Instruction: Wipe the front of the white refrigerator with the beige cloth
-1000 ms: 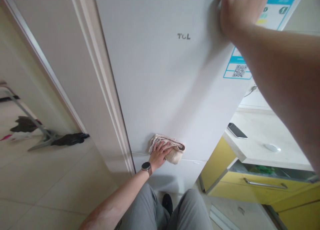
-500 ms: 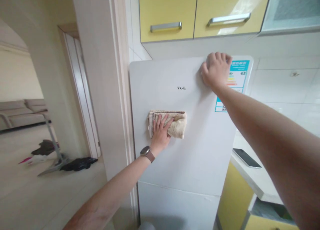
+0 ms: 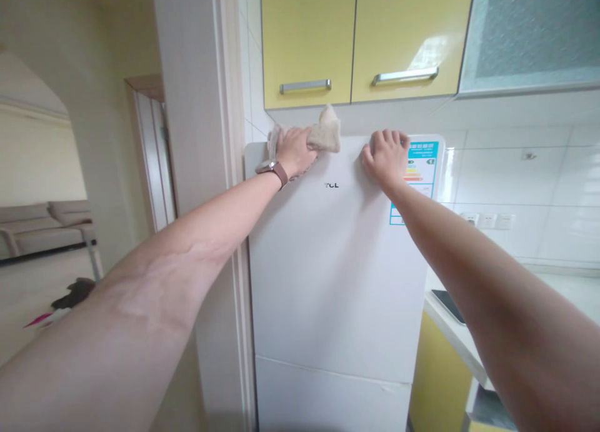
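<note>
A white fridge [image 3: 328,282] stands in front of me, its upper door filling the middle of the view. My left hand [image 3: 294,149], with a watch on the wrist, presses a beige cloth [image 3: 325,132] against the fridge's top edge at the left; the fingers are closed over the cloth. My right hand [image 3: 385,157] rests on the top of the door to the right, fingers curled over the edge, beside a blue energy label [image 3: 417,169].
Yellow wall cabinets [image 3: 351,38] with metal handles hang just above the fridge. A white door frame [image 3: 225,169] borders it on the left. To the right, a counter [image 3: 469,332] holds a dark phone [image 3: 447,306]. A sofa [image 3: 42,222] sits far left.
My left hand has carried the cloth up the door from the lower seam, through mid-door, to the top edge. The view has tilted upward. The right hand stays near the top.
</note>
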A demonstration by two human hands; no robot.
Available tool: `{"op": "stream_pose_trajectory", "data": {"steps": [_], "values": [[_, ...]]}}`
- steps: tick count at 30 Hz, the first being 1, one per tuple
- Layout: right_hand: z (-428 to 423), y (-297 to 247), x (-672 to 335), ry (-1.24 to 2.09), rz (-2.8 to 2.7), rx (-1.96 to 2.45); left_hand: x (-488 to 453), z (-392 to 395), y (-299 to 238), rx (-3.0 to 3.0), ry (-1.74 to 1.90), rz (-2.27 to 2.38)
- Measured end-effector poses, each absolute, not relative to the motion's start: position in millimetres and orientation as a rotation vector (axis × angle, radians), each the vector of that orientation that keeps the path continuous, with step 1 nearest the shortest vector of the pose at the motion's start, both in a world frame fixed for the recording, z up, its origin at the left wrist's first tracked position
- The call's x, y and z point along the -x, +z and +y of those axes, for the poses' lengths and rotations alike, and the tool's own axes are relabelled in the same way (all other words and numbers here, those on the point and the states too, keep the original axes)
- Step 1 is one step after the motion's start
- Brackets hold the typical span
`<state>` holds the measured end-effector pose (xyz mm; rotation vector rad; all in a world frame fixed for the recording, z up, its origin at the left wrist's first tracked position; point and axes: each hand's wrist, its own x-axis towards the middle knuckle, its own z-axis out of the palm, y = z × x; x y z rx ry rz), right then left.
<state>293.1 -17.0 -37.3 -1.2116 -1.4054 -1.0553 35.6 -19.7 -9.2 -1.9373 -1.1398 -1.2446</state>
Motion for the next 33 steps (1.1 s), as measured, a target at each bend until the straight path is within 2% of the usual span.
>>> {"op": "stream_pose_trajectory", "data": {"steps": [7, 17, 33], "values": [[-18, -36, -294, -1.071, -1.409, 1.243, -37, -27, 12, 1.917, -1.239, -1.193], [-17, -35, -294, -1.071, -1.404, 1.242, -45, -20, -20, 1.789, -1.367, -1.119], [-18, -37, -294, -1.068, -1.425, 1.215, -48, -20, -28, 1.746, -1.395, -1.104]]}}
